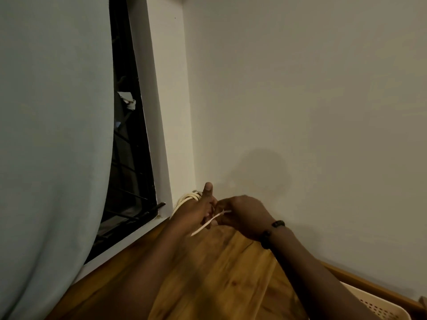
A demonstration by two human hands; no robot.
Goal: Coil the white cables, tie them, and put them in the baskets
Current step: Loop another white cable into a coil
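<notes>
A coiled white cable (188, 197) is wound around my left hand (198, 210), whose thumb points up near the room corner. My right hand (242, 214), with a dark bead bracelet on its wrist, pinches a thin white tie strip (209, 222) that slants down to the left between the two hands. Both hands hover above the wooden tabletop (219, 273). A beige perforated basket (379, 306) shows partly at the bottom right, behind my right forearm.
A pale curtain (53, 135) hangs at the left beside a dark barred window (129, 158). Plain walls meet in a corner just behind my hands. The table's edge runs along the right wall.
</notes>
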